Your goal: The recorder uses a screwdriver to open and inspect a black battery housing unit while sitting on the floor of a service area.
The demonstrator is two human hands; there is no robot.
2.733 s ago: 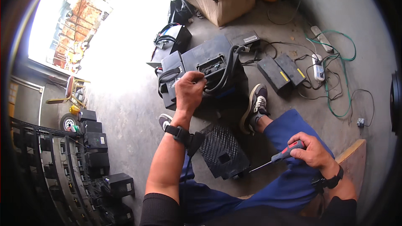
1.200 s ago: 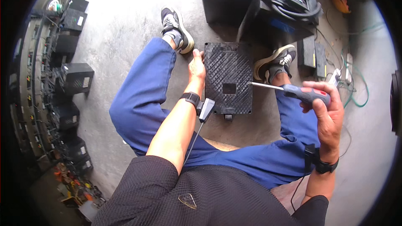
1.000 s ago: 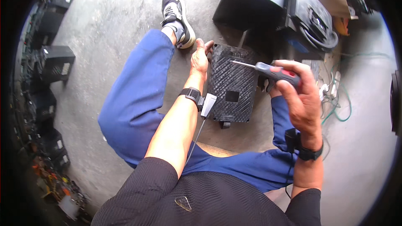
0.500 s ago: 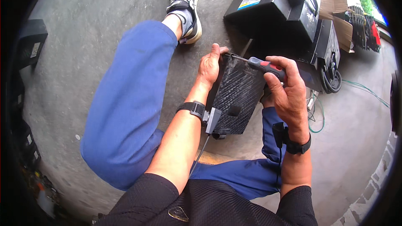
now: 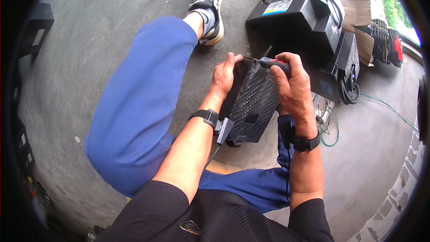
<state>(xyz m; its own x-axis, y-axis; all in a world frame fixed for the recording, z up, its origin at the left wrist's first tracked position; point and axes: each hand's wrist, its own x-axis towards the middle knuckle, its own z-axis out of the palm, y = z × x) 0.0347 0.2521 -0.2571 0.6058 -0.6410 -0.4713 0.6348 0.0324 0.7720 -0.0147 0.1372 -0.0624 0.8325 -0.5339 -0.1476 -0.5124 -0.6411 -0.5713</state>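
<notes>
A black, box-like part with a diagonally ribbed top (image 5: 253, 103) lies tilted between my legs. My right hand (image 5: 293, 83) is closed around the handle of a dark grey and red screwdriver (image 5: 278, 64). Its shaft points left, across the far end of the ribbed part. At the far left corner, my left hand (image 5: 222, 77) has its thumb and forefinger together close to the screwdriver's tip. What those fingers pinch there is too small to make out, and its other fingers are curled.
Beyond the part stands a large black housing (image 5: 291, 22) with a strap and a label. Cardboard (image 5: 357, 6) leans behind it. Green wire (image 5: 337, 127) lies on the concrete floor at the right. Black boxes (image 5: 36, 29) line the left side. My shoe (image 5: 208, 6) is far ahead.
My right hand and the screwdriver have moved left and slightly up, with the handle nearer the ribbed part. My left hand stays by the corner. The whole view has shifted slightly.
</notes>
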